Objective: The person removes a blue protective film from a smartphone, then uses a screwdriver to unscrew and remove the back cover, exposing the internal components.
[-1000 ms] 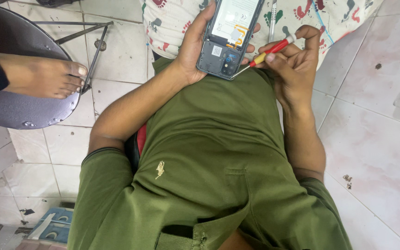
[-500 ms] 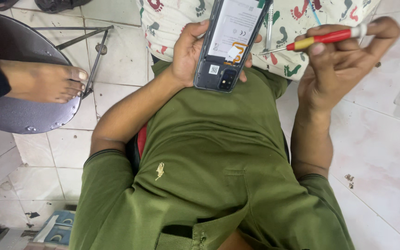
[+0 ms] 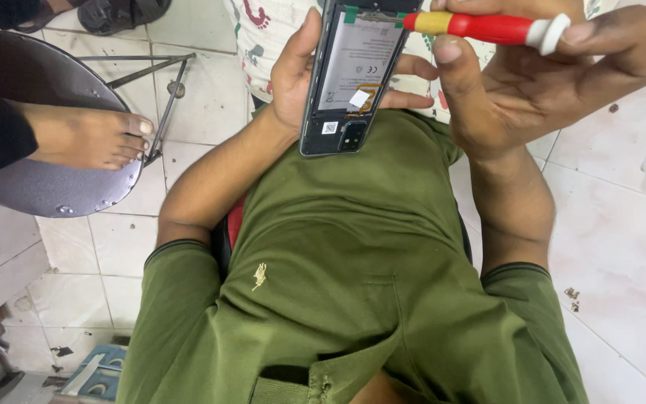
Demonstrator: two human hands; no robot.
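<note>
Fingers of the left hand [image 3: 297,82] are wrapping an opened smartphone [image 3: 353,75] above the olive shirt [image 3: 353,247]; the right hand [image 3: 532,82] is pinching a red screwdriver [image 3: 487,28] over the phone's top edge.

1. I am seeing two hands of my own: a left hand [image 3: 297,78] and a right hand [image 3: 540,82].
2. I am counting one opened phone [image 3: 353,75], its back cover off.
3. I am counting one red screwdriver [image 3: 487,28].
4. I am seeing one bare foot [image 3: 87,135] of another person resting on one round stool [image 3: 46,191].
5. I am spotting one sandal [image 3: 117,13] on the tiled floor.
</note>
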